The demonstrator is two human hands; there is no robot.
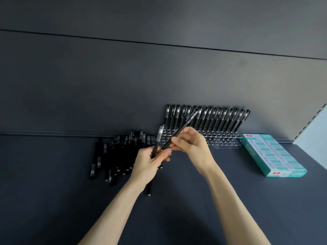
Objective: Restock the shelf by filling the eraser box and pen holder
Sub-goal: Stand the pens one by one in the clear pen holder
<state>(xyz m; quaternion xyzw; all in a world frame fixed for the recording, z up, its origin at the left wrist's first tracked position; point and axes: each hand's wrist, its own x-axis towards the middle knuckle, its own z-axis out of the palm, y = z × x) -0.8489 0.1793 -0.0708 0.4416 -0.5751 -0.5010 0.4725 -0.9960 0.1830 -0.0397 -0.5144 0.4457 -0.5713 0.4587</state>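
Note:
A clear pen holder [222,138] stands against the back wall with a row of black pens [208,117] in its rear holes; its front holes are bare. My left hand [150,163] grips a black pen [158,138] that points up. Just right of it, my right hand [190,142] pinches another black pen [182,130], slanted up toward the holder. A heap of loose black pens [116,154] lies on the shelf behind and left of my left hand. The teal eraser box [272,154] sits at the right, packed with erasers.
The dark shelf surface [53,183] stretches to the left and in front of my arms. A dark back wall [159,76] rises behind the holder. A perforated upright [311,119] bounds the shelf at the far right.

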